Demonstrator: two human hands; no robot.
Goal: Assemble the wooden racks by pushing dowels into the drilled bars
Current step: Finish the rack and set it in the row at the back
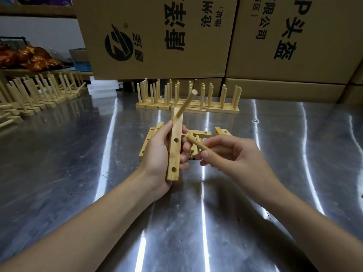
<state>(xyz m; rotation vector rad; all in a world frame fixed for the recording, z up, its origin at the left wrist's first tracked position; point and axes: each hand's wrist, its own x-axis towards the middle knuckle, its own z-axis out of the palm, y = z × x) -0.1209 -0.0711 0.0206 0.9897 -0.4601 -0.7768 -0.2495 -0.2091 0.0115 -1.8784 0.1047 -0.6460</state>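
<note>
Here, at centre frame, your left hand (159, 154) curls its fingers round the drilled bar (175, 154) above the desk (78, 173). Your right hand (231, 154) pinches a loose dowel (197, 144), tip near the middle hole. Both pieces look light, stiff and smooth, so grip the dowel mid-length. Farther up, a seated dowel (185, 104) stands in the bar's far end.
</note>
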